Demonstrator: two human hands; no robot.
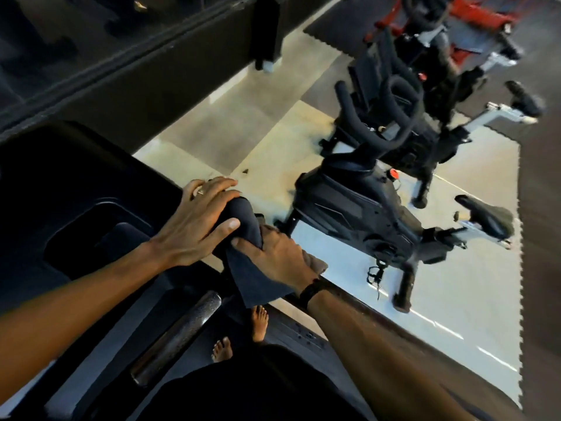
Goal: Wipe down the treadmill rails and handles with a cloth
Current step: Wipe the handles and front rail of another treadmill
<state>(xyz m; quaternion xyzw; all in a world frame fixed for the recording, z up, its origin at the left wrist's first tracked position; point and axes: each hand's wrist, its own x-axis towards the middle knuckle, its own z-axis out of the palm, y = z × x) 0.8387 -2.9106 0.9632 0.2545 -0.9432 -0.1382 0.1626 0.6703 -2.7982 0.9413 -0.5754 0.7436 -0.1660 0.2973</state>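
Note:
I stand on a black treadmill, its console (91,214) at the left. A dark cloth (255,275) is wrapped over the right side rail where it meets the console. My left hand (197,220) rests over the cloth-covered top of the rail with fingers spread and slightly bent. Just below it, my right hand (282,256) grips the cloth around the rail (358,296), and a loose corner of cloth hangs down. A short metal grip bar (179,332) juts out below the console.
Exercise bikes (379,208) stand close on the right on a pale tiled floor (273,141). Dark rubber mats (540,208) lie further right. A dark frame edge (121,65) runs across the top left. My bare feet (258,323) stand on the treadmill belt.

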